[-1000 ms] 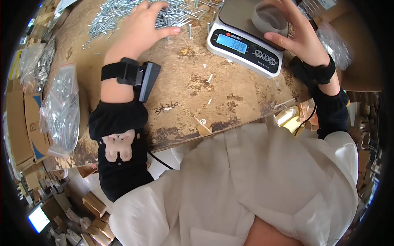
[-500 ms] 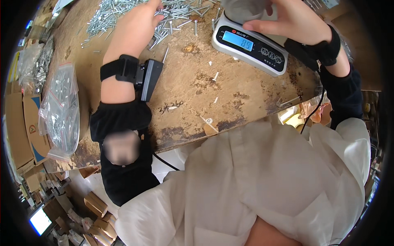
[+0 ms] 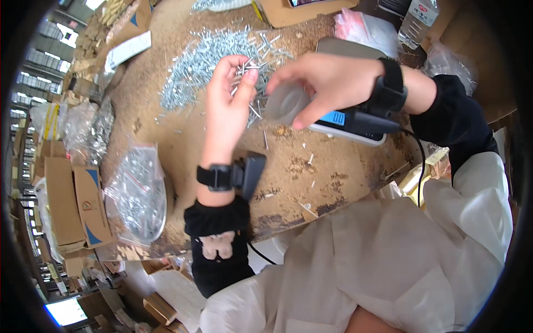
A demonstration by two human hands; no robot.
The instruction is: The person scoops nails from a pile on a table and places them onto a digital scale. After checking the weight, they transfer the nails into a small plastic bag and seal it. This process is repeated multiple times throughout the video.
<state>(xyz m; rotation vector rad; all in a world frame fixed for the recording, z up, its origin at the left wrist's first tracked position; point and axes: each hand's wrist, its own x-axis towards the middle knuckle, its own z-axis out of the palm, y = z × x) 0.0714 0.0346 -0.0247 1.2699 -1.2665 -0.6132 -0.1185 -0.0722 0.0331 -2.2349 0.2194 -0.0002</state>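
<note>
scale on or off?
On. The grey digital scale's display glows blue below the right hand, which holds a small translucent plastic cup over it. Digits unreadable.

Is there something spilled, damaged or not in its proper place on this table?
Yes. Screws lie loose in a wide heap on the table, with strays near the scale. The tabletop is worn, with chipped patches. The left hand holds a bunch of screws; the right hand holds a small cup beside it.

Silvery screws (image 3: 250, 69) are pinched in the left hand (image 3: 227, 105); a translucent grey cup (image 3: 286, 102) is gripped by the right hand (image 3: 327, 83).
</note>
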